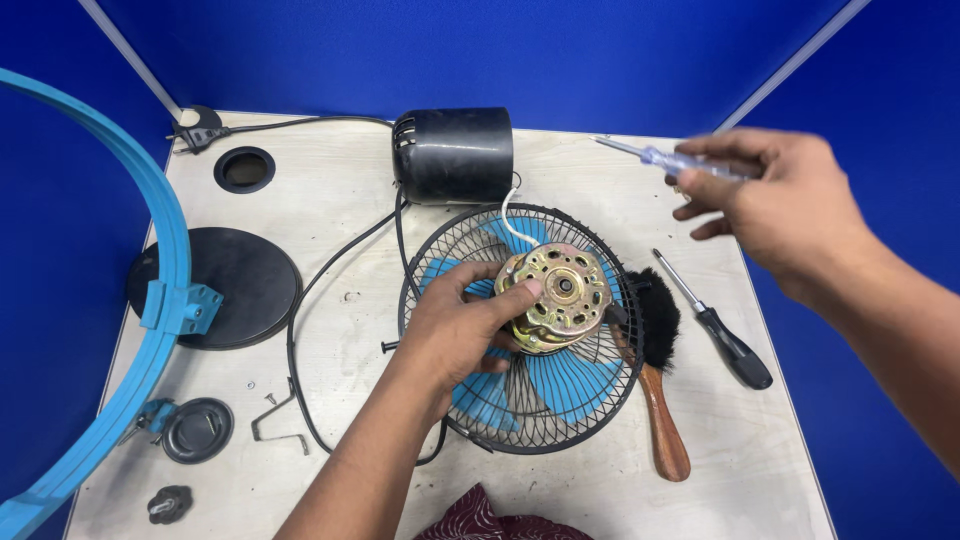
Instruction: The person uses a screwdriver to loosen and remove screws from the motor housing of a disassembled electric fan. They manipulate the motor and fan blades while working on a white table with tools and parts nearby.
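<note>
My left hand (455, 325) grips a brass-coloured fan motor (557, 296) that rests on a black wire fan guard (520, 410) with blue blades (560, 375) behind it. A white wire (512, 225) runs from the motor toward a black motor housing (453, 155) lying at the back. My right hand (775, 205) is raised above the table's right side and holds a thin tester screwdriver with a clear handle (668, 160), tip pointing left.
A black-handled screwdriver (722, 332) and a wooden brush with black bristles (660, 395) lie right of the guard. A blue guard ring (150, 300), black round base (235, 285), plug and cord (200, 130), small black caps (198, 430) and a metal clip (275, 420) lie left. Blue partitions surround the table.
</note>
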